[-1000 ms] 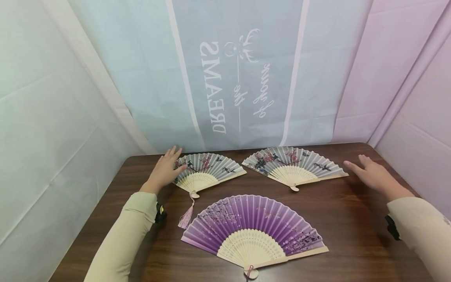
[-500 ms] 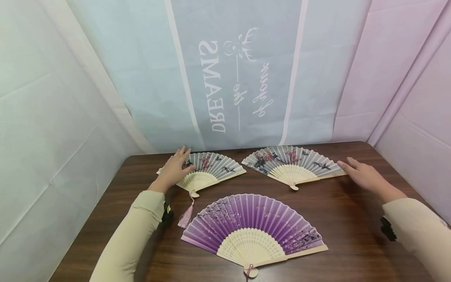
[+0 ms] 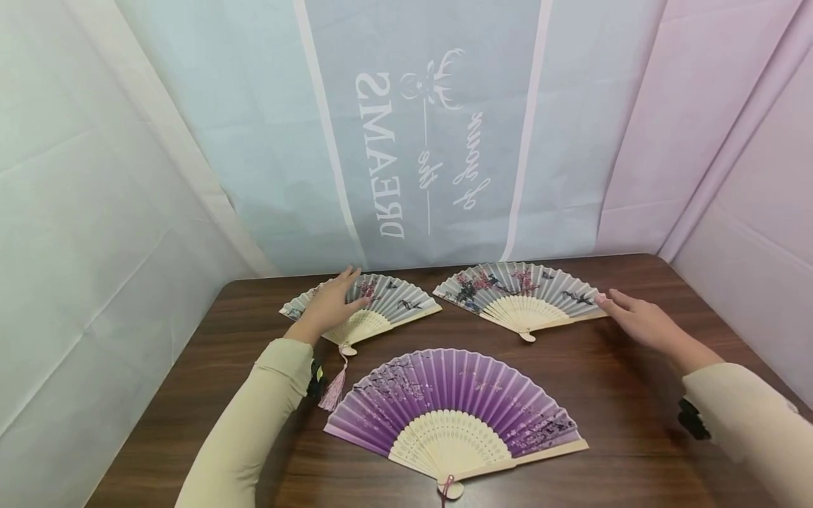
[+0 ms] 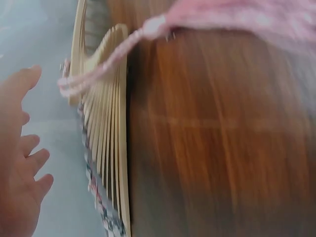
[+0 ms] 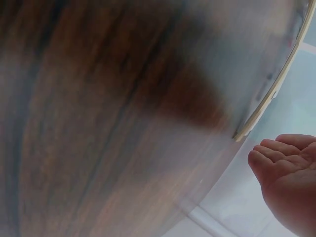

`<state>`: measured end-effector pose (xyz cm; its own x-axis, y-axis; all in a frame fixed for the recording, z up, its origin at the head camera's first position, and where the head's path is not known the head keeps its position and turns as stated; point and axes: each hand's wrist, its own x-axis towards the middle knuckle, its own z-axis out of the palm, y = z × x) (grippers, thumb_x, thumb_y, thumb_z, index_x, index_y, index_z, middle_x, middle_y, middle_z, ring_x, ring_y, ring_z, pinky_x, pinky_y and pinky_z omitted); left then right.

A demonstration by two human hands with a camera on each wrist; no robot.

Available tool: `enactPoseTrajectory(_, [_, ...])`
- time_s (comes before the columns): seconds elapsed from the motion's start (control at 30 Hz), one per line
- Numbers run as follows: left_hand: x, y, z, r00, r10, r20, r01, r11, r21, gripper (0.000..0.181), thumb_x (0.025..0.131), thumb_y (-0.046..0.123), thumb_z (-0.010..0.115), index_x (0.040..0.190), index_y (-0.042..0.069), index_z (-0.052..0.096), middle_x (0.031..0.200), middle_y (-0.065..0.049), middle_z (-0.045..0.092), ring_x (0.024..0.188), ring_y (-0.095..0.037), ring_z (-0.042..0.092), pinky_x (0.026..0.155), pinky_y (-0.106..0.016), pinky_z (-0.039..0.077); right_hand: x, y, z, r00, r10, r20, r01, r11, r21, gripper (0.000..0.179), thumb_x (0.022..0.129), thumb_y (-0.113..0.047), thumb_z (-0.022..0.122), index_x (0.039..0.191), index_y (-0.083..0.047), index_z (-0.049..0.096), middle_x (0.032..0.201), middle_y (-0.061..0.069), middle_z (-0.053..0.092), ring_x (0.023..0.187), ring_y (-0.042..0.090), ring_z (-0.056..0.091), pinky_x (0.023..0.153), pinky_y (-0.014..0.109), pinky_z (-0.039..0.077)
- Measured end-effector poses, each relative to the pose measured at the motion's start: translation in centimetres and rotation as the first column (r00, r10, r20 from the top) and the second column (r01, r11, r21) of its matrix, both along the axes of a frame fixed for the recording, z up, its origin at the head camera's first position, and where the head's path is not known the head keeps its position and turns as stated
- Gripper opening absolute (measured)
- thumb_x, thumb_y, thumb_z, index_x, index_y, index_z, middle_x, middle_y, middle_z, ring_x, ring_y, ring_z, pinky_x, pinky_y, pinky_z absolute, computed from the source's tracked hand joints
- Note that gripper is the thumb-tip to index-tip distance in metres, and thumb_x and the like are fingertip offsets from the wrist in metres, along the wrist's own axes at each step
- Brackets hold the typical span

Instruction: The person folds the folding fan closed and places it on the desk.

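My left hand (image 3: 329,307) has moved inward over the left grey floral cloth fan (image 3: 384,300), my right hand (image 3: 644,324) to the outer end of the right grey floral cloth fan (image 3: 524,305); fingers loosely extended, neither gripping, so both fans look within reach, the purple cloth fan (image 3: 457,416) lying nearest me

Right grey fan (image 3: 504,289): pleated cloth, smooth wooden ribs (image 3: 526,310)
Worktop (image 3: 635,444): gleaming wood grain
Backdrop (image 3: 273,183): creased matt cloth
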<state>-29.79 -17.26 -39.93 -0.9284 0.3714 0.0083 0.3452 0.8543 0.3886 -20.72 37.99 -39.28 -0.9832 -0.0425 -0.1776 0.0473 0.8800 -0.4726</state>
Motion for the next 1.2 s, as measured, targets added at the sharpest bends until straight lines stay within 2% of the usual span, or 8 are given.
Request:
enactPoseTrajectory(0.2, [0.0, 1.1, -0.5, 0.999, -0.035, -0.007, 0.036, 0.999, 0.029, 0.072, 0.1, 0.041, 0.057, 0.157, 0.008, 0.027, 0.165, -0.017, 0.021, 0.148, -0.045, 0.025, 0.125, -0.065, 0.018, 0.6, -1.4, 0.2, 0.999, 0.011, -0.042, -0.011, 1.0, -0.01, 0.079, 0.106, -0.053, 0.028, 0.15, 0.012, 0.023, 0.144, 0.046, 0.029, 0.131, 0.066, 0.029, 0.104, 0.078, 0.034])
enactPoseTrajectory(0.5, [-0.1, 3.8, -0.8, 0.999, -0.042, 0.001, 0.041, 0.984, 0.174, 0.064, 0.098, 0.033, 0.062, 0.15, 0.002, 0.04, 0.157, -0.018, 0.039, 0.145, -0.039, 0.037, 0.123, -0.054, 0.034, 1.1, -2.8, 0.1, 0.994, 0.029, -0.102, -0.029, 1.0, -0.002, 0.072, 0.105, -0.049, 0.038, 0.15, 0.007, 0.031, 0.143, 0.042, 0.036, 0.13, 0.062, 0.037, 0.103, 0.075, 0.038])
enactPoseTrajectory(0.73, [-0.3, 6.4, -0.8, 0.998, -0.051, 0.025, 0.045, 0.98, 0.195, 0.065, 0.097, 0.032, 0.064, 0.15, 0.002, 0.04, 0.156, -0.017, 0.041, 0.147, -0.037, 0.034, 0.127, -0.051, 0.026, 1.8, -3.3, 0.2, 0.991, 0.01, -0.136, -0.018, 0.998, -0.059, 0.068, 0.104, -0.048, 0.044, 0.148, 0.003, 0.038, 0.143, 0.04, 0.038, 0.133, 0.06, 0.036, 0.103, 0.074, 0.037])
enactPoseTrajectory(0.97, [-0.3, 8.3, -1.1, 0.998, -0.059, 0.025, 0.051, 0.971, 0.233, 0.065, 0.095, 0.03, 0.066, 0.147, -0.001, 0.043, 0.152, -0.018, 0.047, 0.144, -0.035, 0.04, 0.125, -0.047, 0.033, 2.6, -4.0, 0.3, 0.994, -0.033, -0.102, 0.016, 0.986, -0.165, 0.069, 0.103, -0.049, 0.046, 0.148, 0.003, 0.04, 0.149, 0.033, 0.037, 0.138, 0.057, 0.031, 0.109, 0.073, 0.033])
enactPoseTrajectory(1.2, [-0.4, 9.7, -1.4, 0.997, -0.075, -0.015, 0.076, 0.965, 0.251, 0.063, 0.093, 0.027, 0.069, 0.144, -0.004, 0.047, 0.146, -0.02, 0.053, 0.138, -0.035, 0.047, 0.121, -0.046, 0.04, 3.0, -4.3, 0.4, 0.991, -0.094, -0.095, 0.073, 0.976, -0.207, 0.068, 0.099, -0.05, 0.054, 0.141, 0.004, 0.051, 0.143, 0.033, 0.045, 0.135, 0.054, 0.039, 0.104, 0.068, 0.041])
